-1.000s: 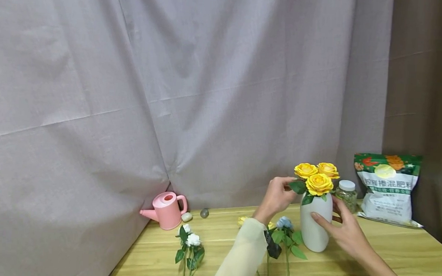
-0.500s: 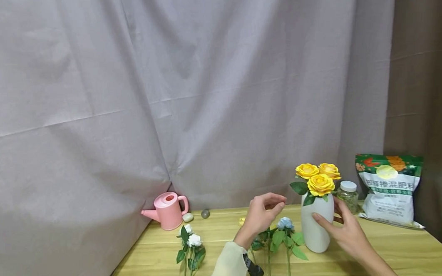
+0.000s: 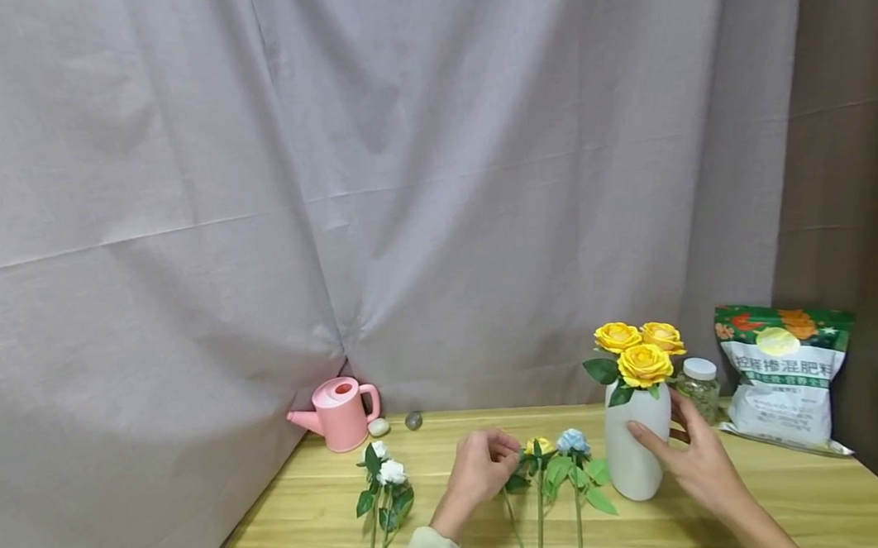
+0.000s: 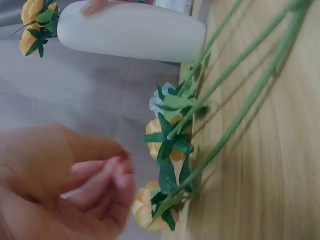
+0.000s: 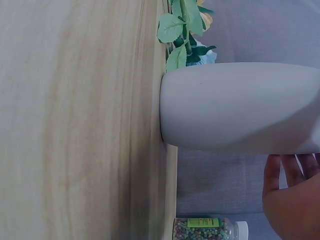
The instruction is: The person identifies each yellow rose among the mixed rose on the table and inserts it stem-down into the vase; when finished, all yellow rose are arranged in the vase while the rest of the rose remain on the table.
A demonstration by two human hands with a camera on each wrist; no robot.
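A white vase [image 3: 634,454] stands upright on the wooden table with three yellow roses [image 3: 645,365] in its mouth. My right hand [image 3: 705,466] holds it from the right, thumb across the front and fingers behind. To the left, my bare left hand [image 3: 481,467] hovers beside the flower heads lying on the table, fingers loosely curled and holding nothing. In the left wrist view, two lying yellow roses [image 4: 154,207] are just past its fingertips. A blue rose [image 3: 573,441] lies between them and the vase, its stem pointing toward me.
White roses [image 3: 391,472] lie farther left. Behind them are a pink watering can [image 3: 342,418], a pale pebble [image 3: 379,427] and a dark pebble [image 3: 413,421]. Behind the vase stand a lidded jar of granules [image 3: 699,387] and a fertilizer bag [image 3: 785,383]. Grey cloth backs the table.
My left hand has left the leaves at the vase mouth and moved down and left to the lying yellow roses. The right hand keeps its hold on the vase.
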